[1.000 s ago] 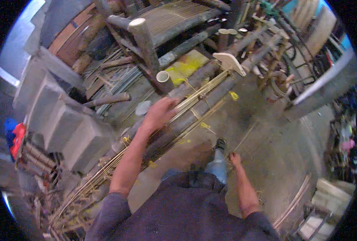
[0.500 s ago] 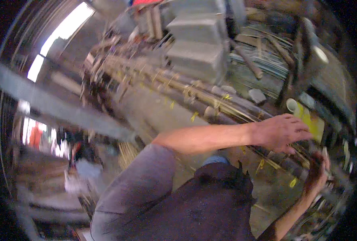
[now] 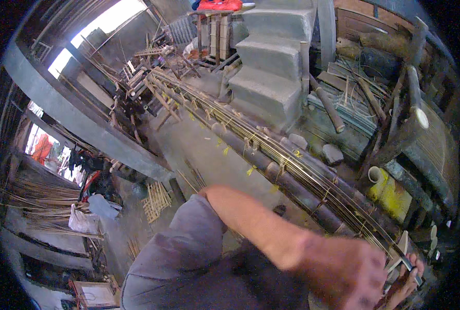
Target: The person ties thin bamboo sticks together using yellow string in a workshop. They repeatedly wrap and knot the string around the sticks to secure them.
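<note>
My left hand (image 3: 350,271) is blurred and crosses in front of me near the lower edge, beside the near end of a long rack. Its fingers are smeared, so I cannot tell whether it holds anything. Partly behind it, my right hand (image 3: 410,281) has its fingers curled round a narrow dark tool with a shiny edge (image 3: 406,262), whose kind I cannot make out. A pale curved piece (image 3: 403,243) stands beside that tool. Thin long strips (image 3: 312,183) lie along the rack between thick dark poles (image 3: 297,194), with yellow ties hanging from them.
Concrete steps (image 3: 268,67) rise beyond the rack. Stone lumps (image 3: 333,154) lie at its far side, near a yellow-stained container (image 3: 393,199) and cut logs (image 3: 416,121). A beam (image 3: 85,116) crosses the left. Bundled sticks (image 3: 38,201) and a woven lattice (image 3: 157,200) lie at left.
My left hand has come down and nearer to me from over the rack. My right hand is lower, and the narrow tool now shows in it. The view has shifted and sharpened.
</note>
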The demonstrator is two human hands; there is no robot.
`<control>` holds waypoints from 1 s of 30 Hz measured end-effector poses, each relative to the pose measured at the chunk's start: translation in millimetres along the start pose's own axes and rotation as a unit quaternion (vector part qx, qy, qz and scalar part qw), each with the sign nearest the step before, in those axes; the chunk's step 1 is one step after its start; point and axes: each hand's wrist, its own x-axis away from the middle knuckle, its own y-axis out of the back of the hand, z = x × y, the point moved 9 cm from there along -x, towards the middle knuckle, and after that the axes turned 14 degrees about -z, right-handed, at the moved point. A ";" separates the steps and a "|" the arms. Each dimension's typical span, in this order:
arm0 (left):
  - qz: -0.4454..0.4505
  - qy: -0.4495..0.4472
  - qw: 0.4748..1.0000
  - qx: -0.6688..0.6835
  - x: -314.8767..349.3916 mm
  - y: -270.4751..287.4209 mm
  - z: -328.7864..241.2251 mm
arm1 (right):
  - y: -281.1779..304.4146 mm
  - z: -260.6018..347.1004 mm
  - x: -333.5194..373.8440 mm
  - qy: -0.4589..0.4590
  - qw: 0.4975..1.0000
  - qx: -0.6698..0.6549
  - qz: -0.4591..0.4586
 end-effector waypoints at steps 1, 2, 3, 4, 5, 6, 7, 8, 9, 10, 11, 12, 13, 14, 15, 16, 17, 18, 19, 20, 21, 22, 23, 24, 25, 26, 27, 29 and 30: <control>0.025 0.018 0.999 0.015 5.5 2.3 0.0 | -4.0 12.1 3.0 0.022 0.999 0.035 0.005; 0.053 0.027 0.997 0.041 10.0 4.5 6.0 | -9.2 31.4 14.1 0.047 0.996 0.073 -0.003; 0.089 0.042 0.993 0.059 12.2 4.1 12.3 | -18.6 46.4 25.6 0.065 0.993 0.102 -0.006; 0.033 0.086 0.989 0.112 20.8 17.5 39.1 | -36.2 50.5 29.6 0.072 0.990 0.123 0.011; 0.037 0.121 0.992 0.020 38.9 26.5 67.6 | -51.5 53.6 31.1 0.081 0.986 0.142 0.027; 0.046 0.144 0.987 -0.060 57.1 36.6 97.9 | -59.8 61.3 33.2 0.096 0.985 0.141 0.020; 0.115 0.227 0.963 -0.091 96.0 26.6 136.6 | -65.6 70.7 35.0 0.112 0.983 0.142 0.012; 0.120 0.257 0.955 -0.088 129.4 17.3 159.3 | -66.1 78.8 37.4 0.130 0.981 0.147 -0.003; 0.122 0.282 0.948 -0.078 152.8 7.3 173.4 | -5.2 17.8 13.5 -0.021 0.997 0.052 -0.059; 0.182 0.336 0.924 -0.031 158.1 -15.2 197.9 | 17.9 0.6 2.6 -0.054 0.989 0.112 -0.080; 0.257 0.401 0.879 0.004 170.3 -42.6 211.6 | -19.5 10.8 14.5 -0.067 0.979 0.081 -0.177; 0.180 0.416 0.891 0.030 191.0 -59.8 230.0 | -73.9 28.4 28.9 -0.069 0.960 0.051 -0.267; 0.168 0.429 0.886 -0.051 235.2 -59.4 244.9 | -83.9 3.8 3.7 0.040 0.964 0.122 -0.234; 0.205 0.420 0.881 -0.077 221.6 -60.4 250.8 | -88.4 -4.3 10.3 0.028 0.959 -0.138 -0.246; 0.155 0.433 0.887 -0.027 253.5 -61.1 268.0 | -152.3 9.0 11.5 -0.116 0.904 -0.398 -0.110; 0.191 0.505 0.840 0.049 266.8 -64.8 273.8 | -197.1 56.1 22.4 -0.017 0.911 -0.412 -0.009; 0.215 0.524 0.821 0.066 263.8 -69.1 274.3 | -212.1 70.3 34.9 0.025 0.936 -0.351 0.006; 0.251 0.517 0.815 0.080 266.8 -74.8 276.6 | -237.9 84.3 50.0 0.086 0.970 -0.219 0.061; 0.286 0.504 0.809 0.093 265.9 -85.5 280.2 | -274.6 103.3 69.4 0.196 0.970 -0.002 0.147; 0.281 0.494 0.819 0.086 261.8 -92.7 284.3 | -309.3 109.7 86.3 0.298 0.913 0.163 0.225; 0.274 0.483 0.828 0.077 260.9 -100.9 288.6 | -329.5 100.1 92.7 0.340 0.873 0.230 0.265; 0.263 0.474 0.838 0.067 260.4 -106.3 291.8 | -335.2 90.6 94.3 0.362 0.859 0.244 0.267; 0.249 0.468 0.847 0.037 248.7 -108.1 292.2 | -337.3 79.8 94.3 0.383 0.846 0.260 0.266; 0.244 0.474 0.845 0.043 251.6 -102.2 297.8 | -344.4 67.3 94.0 0.405 0.832 0.262 0.274; 0.237 0.482 0.842 0.046 255.0 -95.7 307.0 | -326.9 66.0 66.1 0.354 0.899 0.179 0.188; 0.232 0.481 0.843 0.058 253.9 -94.6 313.8 | -291.9 66.2 29.1 0.297 0.945 0.101 0.091; 0.236 0.491 0.835 0.076 255.3 -95.2 316.4 | -246.9 64.3 -6.0 0.236 0.971 0.026 -0.013; 0.218 0.501 0.836 0.054 244.7 -78.8 308.1 | -167.5 29.4 -41.6 0.104 0.960 -0.134 -0.224; 0.200 0.509 0.836 0.039 233.6 -63.0 304.9 | -177.7 -18.2 -28.3 0.055 0.969 -0.182 -0.161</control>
